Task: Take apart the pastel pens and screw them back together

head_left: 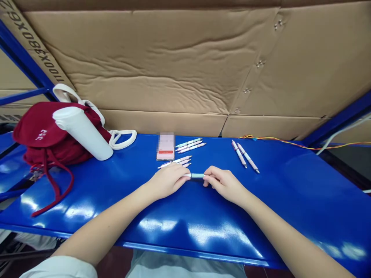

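Between my two hands a pen (197, 175) with a pale green barrel lies level, just above the blue table. Its left part is pinched in my left hand (169, 179), fingers closed round it. My right hand (224, 183) grips the other end between thumb and fingers, which hide the tip. Right behind my left hand is a group of pens (177, 161), partly covered by the hand. Farther back, several more pens (189, 145) lie side by side. Two pinkish pens (244, 156) rest apart from these, to the right of my right hand.
A phone (165, 152) with a lit screen lies beside the pens. On the left, a white tumbler (84, 133) leans against a dark red bag (55, 131) with loose straps. Cardboard (174, 69) walls the back of the blue table (290, 200). Red and yellow wires (278, 141) run along its rear edge.
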### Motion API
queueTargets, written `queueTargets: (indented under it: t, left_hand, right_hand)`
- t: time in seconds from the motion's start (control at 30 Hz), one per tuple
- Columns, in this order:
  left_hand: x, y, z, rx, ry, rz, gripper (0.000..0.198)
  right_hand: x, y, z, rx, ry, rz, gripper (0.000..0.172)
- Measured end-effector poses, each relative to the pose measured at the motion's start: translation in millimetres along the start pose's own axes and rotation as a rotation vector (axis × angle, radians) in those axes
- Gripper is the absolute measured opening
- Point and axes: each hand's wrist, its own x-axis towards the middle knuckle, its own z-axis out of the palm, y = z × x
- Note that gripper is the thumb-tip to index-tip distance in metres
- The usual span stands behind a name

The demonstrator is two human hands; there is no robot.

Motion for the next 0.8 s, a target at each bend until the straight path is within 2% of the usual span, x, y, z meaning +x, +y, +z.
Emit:
queueTargets:
  t: [0.07,0.1,0.3,0.53,0.63,0.7,0.8]
  left_hand:
    - [0,-1,0.8,0.006,-0.002,0.005,0.019]
    - [0,-1,1.4,0.012,-0.005,0.008,0.02]
    - [-1,-2,1.1,0.022,0.028,0.01,0.021]
    - [0,1,2.1,-0.004,0.039,-0.047,0.02]
    - [1,3,4.7,0.039,0.012,-0.052,0.019]
    - [2,5,6.9,0.125,-0.015,-0.053,0.02]
    - [3,2,9.7,0.259,-0.046,-0.072,0.02]
  right_hand:
    - [1,0,0,-0.028,-0.023,-0.008,0.029]
    - [2,1,-1,-0.037,-0.021,-0.011,0.029]
    - [0,-1,-1,-0.031,0.086,-0.032,0.009]
    - [2,-1,2,-0.22,0.077,-0.142,0.026]
    - [4,1,1,-0.243,0.039,-0.096,0.028]
    - [5,4,-7,-0.291,0.063,-0.041,0.027]
    - [5,15,-34,-0.433,0.272,0.111,0.032]
